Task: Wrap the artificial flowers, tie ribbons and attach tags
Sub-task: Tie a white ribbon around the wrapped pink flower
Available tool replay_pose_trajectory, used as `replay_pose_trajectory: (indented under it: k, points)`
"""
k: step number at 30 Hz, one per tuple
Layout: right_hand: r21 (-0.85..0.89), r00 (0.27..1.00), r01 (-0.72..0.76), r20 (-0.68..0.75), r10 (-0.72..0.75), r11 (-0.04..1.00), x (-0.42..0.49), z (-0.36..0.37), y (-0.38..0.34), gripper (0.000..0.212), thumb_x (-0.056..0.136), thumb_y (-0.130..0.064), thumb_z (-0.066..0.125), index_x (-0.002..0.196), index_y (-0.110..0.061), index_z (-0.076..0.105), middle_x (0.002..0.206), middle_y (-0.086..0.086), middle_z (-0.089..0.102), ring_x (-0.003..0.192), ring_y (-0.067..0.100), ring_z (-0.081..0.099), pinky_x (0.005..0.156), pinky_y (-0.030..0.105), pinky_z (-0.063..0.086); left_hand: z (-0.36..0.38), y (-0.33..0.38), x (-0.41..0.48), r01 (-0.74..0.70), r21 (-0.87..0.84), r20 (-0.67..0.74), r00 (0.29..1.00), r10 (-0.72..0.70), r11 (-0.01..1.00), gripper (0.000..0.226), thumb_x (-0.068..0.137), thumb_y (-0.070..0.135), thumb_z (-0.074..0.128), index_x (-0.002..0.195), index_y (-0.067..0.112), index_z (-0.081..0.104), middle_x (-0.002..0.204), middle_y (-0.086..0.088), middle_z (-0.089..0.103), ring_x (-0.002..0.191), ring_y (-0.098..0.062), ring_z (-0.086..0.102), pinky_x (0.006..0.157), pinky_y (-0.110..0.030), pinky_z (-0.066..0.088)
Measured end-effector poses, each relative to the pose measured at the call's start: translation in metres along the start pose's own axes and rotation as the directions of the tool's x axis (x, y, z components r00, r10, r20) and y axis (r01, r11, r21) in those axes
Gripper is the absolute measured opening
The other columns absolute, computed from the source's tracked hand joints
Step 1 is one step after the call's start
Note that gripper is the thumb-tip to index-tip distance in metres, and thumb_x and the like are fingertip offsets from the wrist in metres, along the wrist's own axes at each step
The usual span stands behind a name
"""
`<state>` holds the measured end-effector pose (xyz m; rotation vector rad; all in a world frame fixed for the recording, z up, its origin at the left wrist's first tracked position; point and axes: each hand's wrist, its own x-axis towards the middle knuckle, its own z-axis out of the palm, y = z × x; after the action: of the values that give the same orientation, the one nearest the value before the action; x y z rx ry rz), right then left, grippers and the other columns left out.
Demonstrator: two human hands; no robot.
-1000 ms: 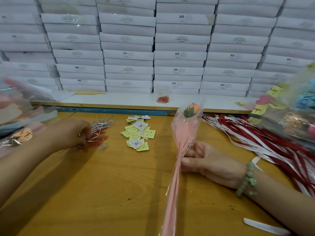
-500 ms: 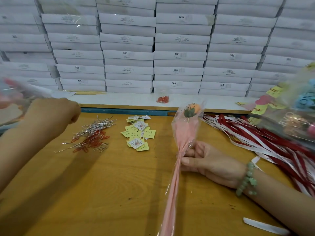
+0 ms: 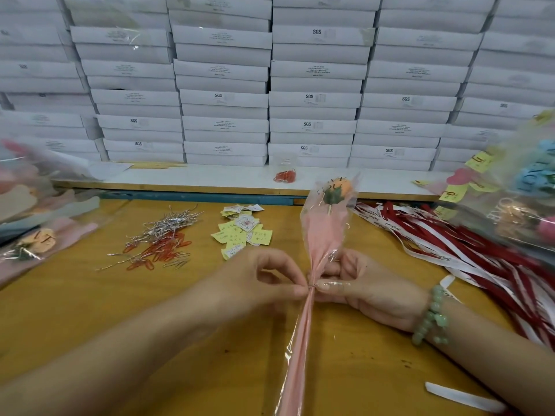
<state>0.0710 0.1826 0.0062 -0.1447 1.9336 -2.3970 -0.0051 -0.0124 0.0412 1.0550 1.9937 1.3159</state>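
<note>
Wrapped flower is pointing away from me over the table, and I am holding it with both hands where the pink film is gathering into a narrow neck. I cannot tell if it is resting on the wood.

Its long axis is running from the orange head, far from me near the white shelf, down to the stem end at the lower edge of the view. My left hand is meeting the neck from the left and pinching it with thumb and forefinger. My right hand is gripping from the right, with the fingers curled behind the film and the thumb pressing in front. Both hands are equally near, almost tip to tip.

Something thin and shiny is sitting at the neck. I think it is a wire tie, but it is too small to be sure. I am judging that the next twist must go around this axis. Ribbons are lying at my right, and tags beyond my left hand.
</note>
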Motion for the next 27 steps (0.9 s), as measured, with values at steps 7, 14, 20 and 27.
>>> replay_pose_trajectory:
  k: [7,14,20,27]
  points:
    - [-0.047,1.000,0.015,-0.023,-0.017,0.999,-0.001,0.003,-0.001,0.031,0.072,0.006,0.063,0.097,-0.007,0.050,0.078,0.000,0.071,0.077,0.013,0.070,0.073,0.026,0.058,-0.005,-0.007,0.003,0.207,-0.352,0.240,0.963,-0.125,0.913,0.010,0.080,0.012,0.072,0.089,0.008,0.071,0.106,-0.021,0.071,0.101,-0.029,0.070,0.081,-0.030,0.060]
    - [-0.135,1.000,0.024,0.007,-0.023,0.991,-0.003,0.005,-0.003,0.029,0.073,0.005,0.063,0.097,-0.007,0.052,0.082,0.002,0.071,0.078,0.012,0.068,0.074,0.021,0.056,0.004,-0.020,0.005,0.290,-0.648,0.323,0.942,-0.091,0.705,0.006,0.078,0.001,0.070,0.084,0.002,0.073,0.107,-0.025,0.070,0.099,-0.029,0.071,0.072,-0.028,0.059]
    - [-0.201,0.998,0.035,0.052,-0.025,0.979,-0.005,0.008,-0.005,0.025,0.073,0.004,0.064,0.090,-0.010,0.053,0.077,-0.002,0.071,0.076,0.007,0.067,0.075,0.019,0.055,0.006,-0.025,0.007,0.204,-0.596,0.309,0.951,-0.012,0.777,0.005,0.075,0.007,0.074,0.076,0.012,0.074,0.091,-0.015,0.074,0.087,-0.024,0.073,0.070,-0.025,0.059]
    - [-0.119,0.999,-0.032,-0.039,0.027,0.992,-0.001,0.004,-0.002,0.037,0.077,-0.002,0.067,0.113,-0.001,0.058,0.099,0.009,0.069,0.086,0.017,0.067,0.075,0.029,0.059,0.005,-0.033,0.010,0.081,-0.579,0.130,0.992,-0.006,0.811,0.009,0.072,0.010,0.079,0.079,0.006,0.074,0.088,-0.021,0.073,0.081,-0.023,0.073,0.071,-0.025,0.059]
